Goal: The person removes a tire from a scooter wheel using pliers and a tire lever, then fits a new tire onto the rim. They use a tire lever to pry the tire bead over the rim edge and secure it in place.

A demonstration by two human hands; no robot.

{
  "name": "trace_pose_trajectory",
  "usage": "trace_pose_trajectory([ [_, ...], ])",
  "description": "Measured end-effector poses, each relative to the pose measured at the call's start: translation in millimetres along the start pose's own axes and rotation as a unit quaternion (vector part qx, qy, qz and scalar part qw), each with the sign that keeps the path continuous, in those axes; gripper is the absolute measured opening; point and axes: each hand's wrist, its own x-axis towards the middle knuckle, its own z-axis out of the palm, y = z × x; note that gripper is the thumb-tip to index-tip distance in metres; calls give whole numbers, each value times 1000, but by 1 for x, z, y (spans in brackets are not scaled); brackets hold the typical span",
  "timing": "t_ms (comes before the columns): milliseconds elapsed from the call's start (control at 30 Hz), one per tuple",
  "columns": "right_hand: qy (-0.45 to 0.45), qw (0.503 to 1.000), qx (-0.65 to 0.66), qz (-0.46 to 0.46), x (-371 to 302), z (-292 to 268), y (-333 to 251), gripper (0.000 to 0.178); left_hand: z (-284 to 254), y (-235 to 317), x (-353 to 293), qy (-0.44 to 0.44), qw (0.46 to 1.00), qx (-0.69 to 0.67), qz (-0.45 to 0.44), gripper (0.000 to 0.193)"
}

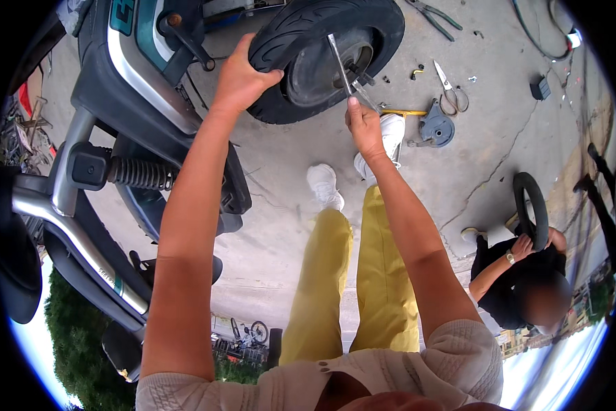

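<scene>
A black-tyred scooter wheel (287,38) is at the far side, its dark hub (311,72) facing me. My left hand (244,81) is closed on the tyre's left edge, thumb on the sidewall. Closed round the lower end of a flat silver metal lever (339,65), my right hand (365,127) is at the wheel's lower right. The lever slants up across the hub, over the axle end (356,74). A second short metal piece (367,98) shows beside my right fingers; whether I hold it too is unclear.
On the concrete lie a round grey brake plate (436,126), scissors (447,89), pliers (436,16), a yellow-handled tool (407,112) and small parts. A scooter body (95,82) fills the left. At right, another person (513,274) holds a black tyre (532,205).
</scene>
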Motion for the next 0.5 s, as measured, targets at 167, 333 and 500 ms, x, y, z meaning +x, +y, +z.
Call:
trace_pose_trajectory([
  [167,-42,990,-125,40,-19,-39,-54,55,-1,5,-1,0,1000,13,-19,82],
  [333,-133,978,-66,150,-51,-72,-121,37,5,6,2,17,1000,23,-1,79],
  [500,-173,943,-71,274,-44,-94,-189,33,6,15,5,29,999,43,-12,75],
])
